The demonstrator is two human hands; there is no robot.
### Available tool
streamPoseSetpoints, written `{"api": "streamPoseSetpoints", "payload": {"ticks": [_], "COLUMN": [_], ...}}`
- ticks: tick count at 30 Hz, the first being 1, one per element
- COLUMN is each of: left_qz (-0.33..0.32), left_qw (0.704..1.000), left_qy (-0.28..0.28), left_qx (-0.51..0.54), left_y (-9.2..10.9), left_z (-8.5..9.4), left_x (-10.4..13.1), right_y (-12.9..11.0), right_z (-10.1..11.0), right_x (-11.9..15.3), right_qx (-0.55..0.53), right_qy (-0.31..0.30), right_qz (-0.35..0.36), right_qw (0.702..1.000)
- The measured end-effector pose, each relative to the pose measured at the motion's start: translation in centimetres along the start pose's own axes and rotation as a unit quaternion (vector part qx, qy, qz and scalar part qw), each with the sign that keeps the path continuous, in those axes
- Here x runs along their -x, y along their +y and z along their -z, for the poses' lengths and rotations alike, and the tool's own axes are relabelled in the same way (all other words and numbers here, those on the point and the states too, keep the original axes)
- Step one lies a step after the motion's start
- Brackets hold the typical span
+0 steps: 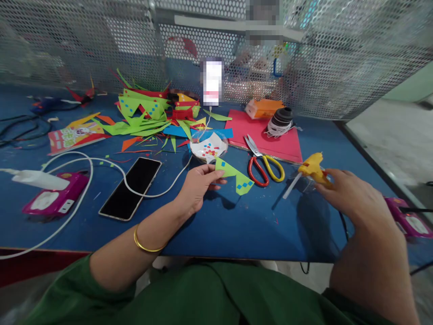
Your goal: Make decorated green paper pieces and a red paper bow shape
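Note:
My left hand point(202, 187) pinches the upper left end of a green paper cutout point(233, 175). The cutout has a notch and small blue paper diamonds on it, and hangs above the blue table. On the right, my right hand point(352, 192) is wrapped around a yellow glue gun point(313, 166), from which a whitish glue stick point(291, 186) juts toward the lower left. Between the hands lie scissors point(259, 158) with one red and one yellow handle, blades apart. Just beyond my left hand stands a bowl point(208, 146) with white paper and small red and blue paper bits.
Green, red and yellow paper pieces point(142, 113) are heaped at the back left. A red sheet point(243, 128) bears a spool of white string point(280, 123). A dark phone point(131, 187), a white cable point(91, 167) and a purple power strip point(57, 198) lie left. Perforated metal mesh point(135, 49) stands behind.

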State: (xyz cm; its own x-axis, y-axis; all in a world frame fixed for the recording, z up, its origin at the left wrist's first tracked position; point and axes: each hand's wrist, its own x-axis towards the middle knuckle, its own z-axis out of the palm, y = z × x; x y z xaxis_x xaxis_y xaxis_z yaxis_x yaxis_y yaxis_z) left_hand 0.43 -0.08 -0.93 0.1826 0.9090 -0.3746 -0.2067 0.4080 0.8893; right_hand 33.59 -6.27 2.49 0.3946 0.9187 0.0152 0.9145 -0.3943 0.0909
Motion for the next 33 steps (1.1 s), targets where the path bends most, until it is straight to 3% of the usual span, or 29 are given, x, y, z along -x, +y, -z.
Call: {"api": "streamPoseSetpoints", "payload": {"ticks": [4, 7, 10, 12, 15, 26, 33], "left_qz": [-0.021, -0.035, -0.046, -0.056, -0.073, -0.092, -0.088], "left_qw": [1.000, 0.999, 0.999, 0.998, 0.996, 0.995, 0.994], "left_qy": [0.000, -0.001, -0.010, -0.016, -0.019, -0.016, -0.021], "left_qx": [-0.010, -0.013, -0.023, -0.034, -0.046, -0.041, -0.060], "left_y": [-0.2, -0.4, -0.5, -0.4, -0.2, -0.5, -0.5], "left_z": [-0.1, -0.2, -0.3, -0.3, -0.4, -0.5, -0.4], "left_x": [0.0, 0.1, 0.3, 0.5, 0.8, 0.8, 0.8], "right_y": [-1.3, -5.7, -11.2, -14.2, -16.6, -17.5, -17.6], "right_z": [0.0, 0.7, 1.2, 1.3, 1.0, -0.3, -0.7], "right_x": [0.6, 1.9, 3.1, 3.6, 3.7, 3.8, 3.3], "right_qx": [-0.058, -0.212, -0.328, -0.306, -0.241, -0.194, -0.278], "right_qy": [0.141, 0.253, 0.235, 0.247, 0.272, 0.298, 0.258], "right_qz": [0.015, 0.130, 0.289, 0.343, 0.369, 0.371, 0.335], "right_qw": [0.988, 0.935, 0.868, 0.853, 0.855, 0.858, 0.863]}}
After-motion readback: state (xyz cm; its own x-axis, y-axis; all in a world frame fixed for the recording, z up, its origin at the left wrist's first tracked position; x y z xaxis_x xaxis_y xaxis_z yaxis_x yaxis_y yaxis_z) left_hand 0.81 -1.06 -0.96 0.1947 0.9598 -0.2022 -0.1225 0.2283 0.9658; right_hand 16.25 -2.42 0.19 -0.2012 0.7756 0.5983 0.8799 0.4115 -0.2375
